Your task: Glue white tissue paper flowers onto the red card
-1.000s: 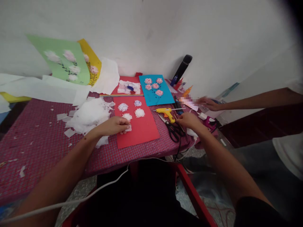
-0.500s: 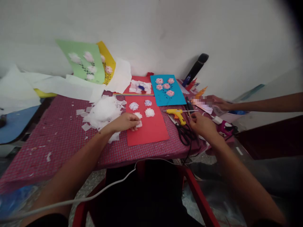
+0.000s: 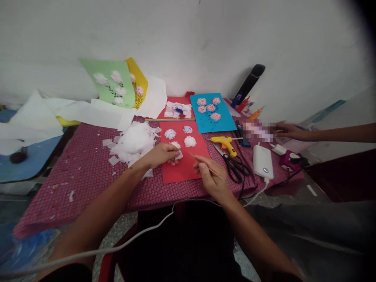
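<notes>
My left hand [image 3: 161,153] rests on the red card sheet [image 3: 183,166], fingers pinched on a small white tissue flower [image 3: 177,150]. Three more tissue flowers lie on the card, among them a white one [image 3: 190,141] and two pale ones [image 3: 170,134]. My right hand [image 3: 210,177] hovers over the card's near right corner, closed on a thin wooden stick [image 3: 205,165] that points up and left toward the left hand.
A pile of white tissue scraps [image 3: 131,141] lies left of the card. Yellow glue gun [image 3: 225,141], black scissors [image 3: 235,164] and a white power bank [image 3: 262,161] lie to the right. Finished flower cards [image 3: 212,111] lean at the wall. Another person's hand [image 3: 289,131] reaches in from the right.
My right hand left the glue gun and scissors area and came back over the red card, now holding a thin stick. The left hand stayed on the tissue flower.
</notes>
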